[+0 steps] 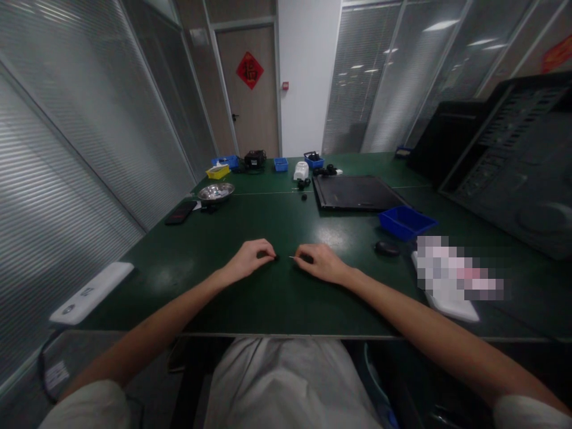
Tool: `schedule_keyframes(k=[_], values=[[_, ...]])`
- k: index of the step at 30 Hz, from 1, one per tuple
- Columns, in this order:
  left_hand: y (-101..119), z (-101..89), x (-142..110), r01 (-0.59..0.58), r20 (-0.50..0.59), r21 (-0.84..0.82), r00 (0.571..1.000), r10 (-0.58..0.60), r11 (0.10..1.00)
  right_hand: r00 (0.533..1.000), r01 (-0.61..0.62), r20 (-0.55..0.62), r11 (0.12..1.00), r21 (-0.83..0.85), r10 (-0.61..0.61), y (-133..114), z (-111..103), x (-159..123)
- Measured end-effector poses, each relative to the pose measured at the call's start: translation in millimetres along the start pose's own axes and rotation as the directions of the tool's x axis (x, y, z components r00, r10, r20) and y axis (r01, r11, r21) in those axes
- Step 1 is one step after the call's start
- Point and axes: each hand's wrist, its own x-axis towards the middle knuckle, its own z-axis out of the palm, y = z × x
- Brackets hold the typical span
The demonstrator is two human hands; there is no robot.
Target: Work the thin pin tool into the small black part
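Note:
Over the near middle of the green table (241, 304), my left hand (252, 257) is closed in a pinch on a small black piece (277, 257), too small to identify. Facing it, a short gap to the right, my right hand (322, 262) pinches a thin, light-coloured pin-like piece (292, 257) whose tip points left. The tips of the two held pieces are apart. Both wrists rest low, close to the tabletop. To the right of my right hand lies a black computer mouse (386, 248).
A blue tray (407, 223) and a closed black laptop (357, 193) are at right, beside a large dark casing (518, 161). Further left stand a metal bowl (216, 192) and a dark phone (181, 213). A long white device (93, 293) lies at the left edge. Small bins line the back.

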Motion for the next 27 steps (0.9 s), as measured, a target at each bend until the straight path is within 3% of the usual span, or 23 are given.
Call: schedule_keyframes(k=[2,5,18,27], values=[[15.6,18.3,6.0,-0.003,0.006,-0.049,1.0,0.004,0.999,1.0,0.007,-0.014,1.0,-0.004,-0.008,-0.4,-0.1,0.1],[22.3,29.1,9.3,0.045,-0.011,-0.089,0.999,-0.047,0.995,1.0,0.015,-0.026,1.0,-0.014,-0.016,-1.0,-0.5,0.3],[23.5,29.5,0.4,-0.014,-0.045,0.046,0.999,0.016,0.999,1.0,0.005,0.031,0.998,-0.058,-0.003,-6.6,-3.7,-1.5],[18.2,28.2,-1.2,0.012,-0.045,0.013,0.999,-0.011,1.0,0.999,-0.003,0.044,0.995,-0.1,0.007,-10.7,-5.4,-0.5]])
